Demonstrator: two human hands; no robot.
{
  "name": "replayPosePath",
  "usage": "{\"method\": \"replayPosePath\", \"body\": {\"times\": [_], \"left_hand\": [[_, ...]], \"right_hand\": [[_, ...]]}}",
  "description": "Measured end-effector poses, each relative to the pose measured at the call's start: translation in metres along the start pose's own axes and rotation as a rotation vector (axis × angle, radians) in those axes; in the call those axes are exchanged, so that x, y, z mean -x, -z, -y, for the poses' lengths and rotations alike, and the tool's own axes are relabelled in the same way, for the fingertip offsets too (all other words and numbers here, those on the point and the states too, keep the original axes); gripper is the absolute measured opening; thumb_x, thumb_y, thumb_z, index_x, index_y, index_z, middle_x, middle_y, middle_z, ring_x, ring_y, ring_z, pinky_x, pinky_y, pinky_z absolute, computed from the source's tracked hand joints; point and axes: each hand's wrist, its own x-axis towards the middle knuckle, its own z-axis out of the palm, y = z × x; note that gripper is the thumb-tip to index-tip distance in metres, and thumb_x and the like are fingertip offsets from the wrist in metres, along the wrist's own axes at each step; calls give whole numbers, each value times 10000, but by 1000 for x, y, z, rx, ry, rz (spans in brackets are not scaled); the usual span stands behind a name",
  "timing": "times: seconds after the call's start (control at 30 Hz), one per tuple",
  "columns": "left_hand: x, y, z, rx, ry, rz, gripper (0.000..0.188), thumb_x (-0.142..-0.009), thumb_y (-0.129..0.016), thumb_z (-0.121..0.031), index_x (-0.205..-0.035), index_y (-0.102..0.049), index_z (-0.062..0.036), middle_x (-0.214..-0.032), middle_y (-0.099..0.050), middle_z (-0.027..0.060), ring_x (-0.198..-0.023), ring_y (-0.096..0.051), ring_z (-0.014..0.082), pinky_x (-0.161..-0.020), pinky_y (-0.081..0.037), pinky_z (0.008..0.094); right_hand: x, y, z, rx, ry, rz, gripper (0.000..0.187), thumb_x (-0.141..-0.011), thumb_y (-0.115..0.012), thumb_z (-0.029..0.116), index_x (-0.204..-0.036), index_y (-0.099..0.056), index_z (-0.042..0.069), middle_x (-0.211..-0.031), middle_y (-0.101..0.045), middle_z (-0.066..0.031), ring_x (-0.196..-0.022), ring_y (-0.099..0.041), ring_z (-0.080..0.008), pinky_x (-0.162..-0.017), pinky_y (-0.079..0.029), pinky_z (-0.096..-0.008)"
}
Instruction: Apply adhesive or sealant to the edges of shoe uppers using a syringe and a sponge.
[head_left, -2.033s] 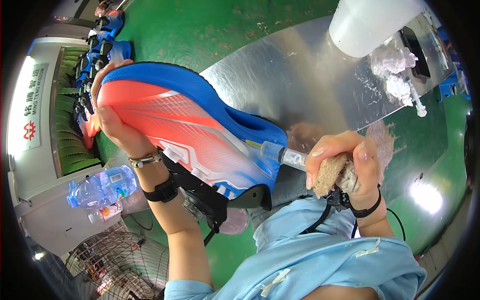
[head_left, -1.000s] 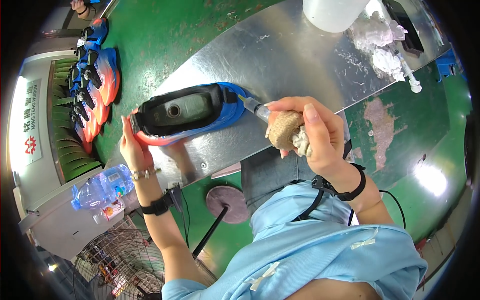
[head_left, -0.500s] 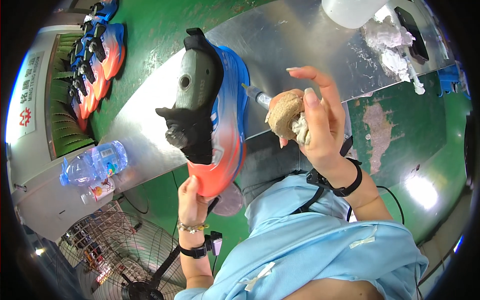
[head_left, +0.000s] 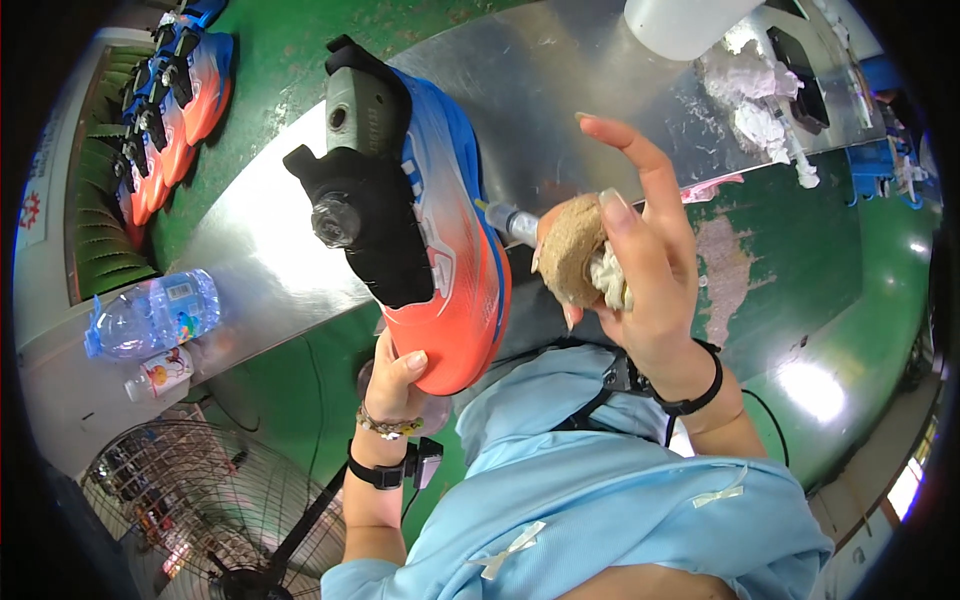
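A running shoe (head_left: 450,290), blue at the heel and fading to coral at the toe, is in front of me with its toe toward me. A grey-green shoe last (head_left: 350,112) fills its opening, and its black tongue (head_left: 375,245) flops to the left. My left hand (head_left: 397,375) grips the toe, thumb on top and fingers underneath. Just right of the shoe, my right hand (head_left: 645,250) holds a tan, rough, rounded lump (head_left: 572,250), a crumpled white wad (head_left: 606,277) and a syringe (head_left: 512,222). The syringe's tip points at the shoe's side; its index finger is raised.
Several similar shoes (head_left: 165,130) line a green rack at far left. Bottles (head_left: 165,312) stand near the metal table's (head_left: 270,250) left edge. A white container (head_left: 680,25), white wads (head_left: 755,110) and a dark phone (head_left: 797,85) lie far right. A fan (head_left: 200,500) stands lower left.
The shoe has tilted, showing more of its coral toe and side. My left thumb now lies on top of the toe. My right hand keeps its hold beside the shoe.
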Motion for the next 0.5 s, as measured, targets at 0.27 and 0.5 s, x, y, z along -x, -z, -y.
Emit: {"method": "replayPosePath", "body": {"times": [0.27,0.5], "left_hand": [[-21,-22,27,283,17,225,648,-700,-678,-248,-1206,-371,15,-1162,-492,112,-1060,-502,202,-895,-410,324],[-69,-56,43,522,143,378,815,-581,-793,-309,-1252,-374,-112,-1281,-368,46,-1182,-380,200,-996,-323,441]], "right_hand": [[34,-4,31,267,-67,-69,560,-893,-284,352,-1314,-193,-7,-643,-555,-145,-376,-455,-109,-312,-358,-197],[60,-18,54,338,136,-337,699,-885,-289,490,-1362,-23,53,-560,-519,-127,-402,-468,-156,-414,-422,-275]]}}
